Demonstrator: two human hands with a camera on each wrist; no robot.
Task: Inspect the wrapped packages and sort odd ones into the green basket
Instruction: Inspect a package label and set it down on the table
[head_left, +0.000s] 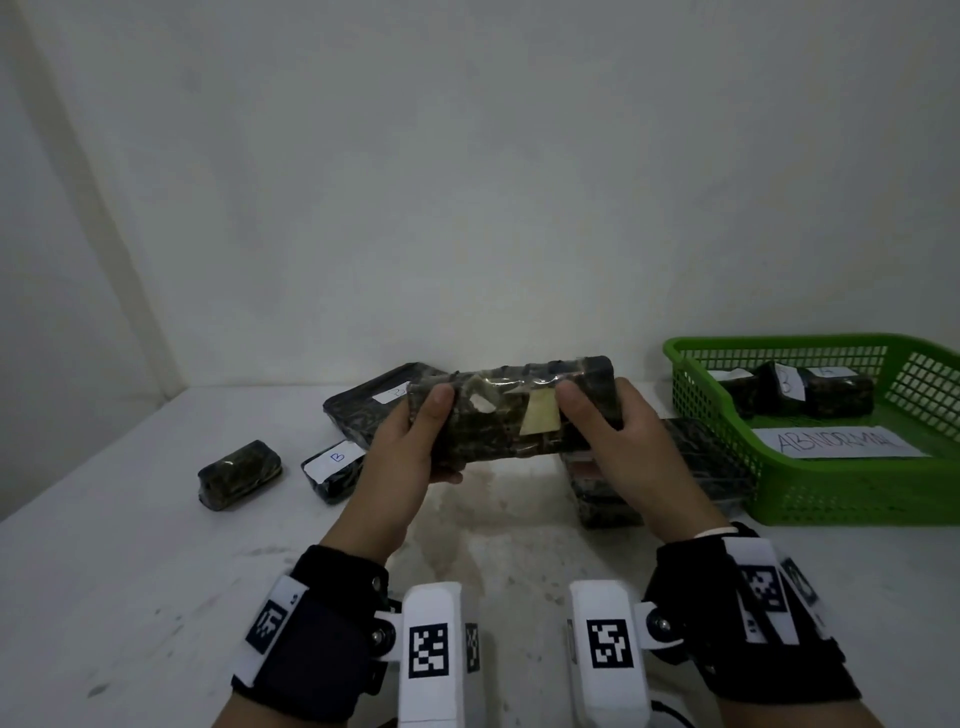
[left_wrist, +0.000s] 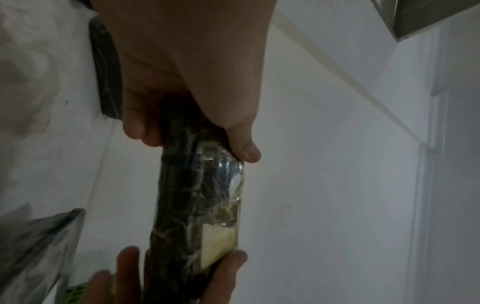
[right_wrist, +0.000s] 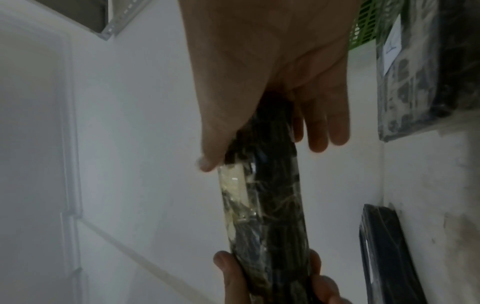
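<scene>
Dark wrapped package (head_left: 511, 413) | long axis left-right, level | left hand (head_left: 402, 457), right hand (head_left: 618, 447) clasp ends

A bare sorting station — white table (head_left: 130, 597), labelled green basket (head_left: 810, 499), plain walls.

We faced a plain white wall (head_left: 467, 182) that met a side wall (head_left: 47, 260) in a corner on the left. Below stood a white table (head_left: 130, 597), scuffed and stained. The light was dim and even. A grey metal shelf edge (left_wrist: 426, 18) hung overhead.
</scene>
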